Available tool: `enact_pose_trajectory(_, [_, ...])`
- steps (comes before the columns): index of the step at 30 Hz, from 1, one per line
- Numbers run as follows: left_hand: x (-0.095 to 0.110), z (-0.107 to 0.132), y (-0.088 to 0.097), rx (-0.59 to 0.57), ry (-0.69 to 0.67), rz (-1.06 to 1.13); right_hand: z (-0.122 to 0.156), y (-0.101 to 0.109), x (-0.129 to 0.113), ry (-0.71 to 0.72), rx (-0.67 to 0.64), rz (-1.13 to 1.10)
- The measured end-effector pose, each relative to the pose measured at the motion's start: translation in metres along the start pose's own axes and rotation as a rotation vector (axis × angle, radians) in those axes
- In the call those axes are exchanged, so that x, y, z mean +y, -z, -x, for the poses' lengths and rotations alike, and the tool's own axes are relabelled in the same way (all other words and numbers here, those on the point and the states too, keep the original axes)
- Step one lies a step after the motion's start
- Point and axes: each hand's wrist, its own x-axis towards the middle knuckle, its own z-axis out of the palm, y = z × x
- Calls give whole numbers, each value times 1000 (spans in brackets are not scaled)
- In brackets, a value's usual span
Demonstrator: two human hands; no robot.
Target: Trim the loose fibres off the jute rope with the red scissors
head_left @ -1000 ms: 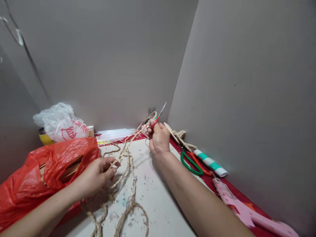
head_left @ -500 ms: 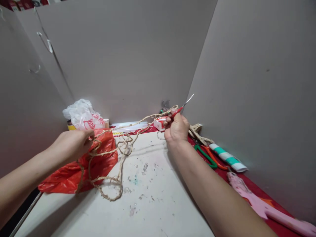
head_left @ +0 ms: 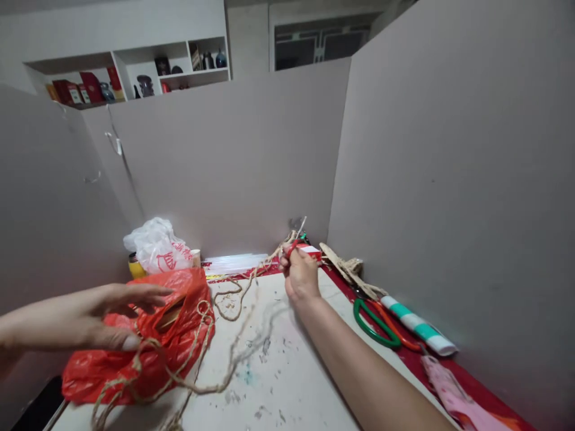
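Observation:
My left hand is open, its fingers stretched apart over a red plastic bag. Beige twine hangs in loops below my left thumb and trails over the white tabletop; one blurred stretch rises in the middle. At the far end of the table, my right hand is closed around small red-handled scissors, their thin blades pointing up. More twine runs beside those fingers; whether they also grip it, I cannot tell. A red and white box sits just behind that hand.
Grey partitions enclose the table. A white plastic bag, a yellow container and clear sticks line the back. Along the right edge lie a twine bundle, large green-handled scissors, a striped roll and a pink item.
My left hand has opened and let go of the twine, which has dropped into looser loops. My right hand has drawn the scissors slightly left. The view has tilted up, showing shelves.

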Motion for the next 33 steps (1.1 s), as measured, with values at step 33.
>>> enact_pose_trajectory(33, [-10, -59, -175, -66, 84, 897, 79, 8, 34, -202, -345, 361])
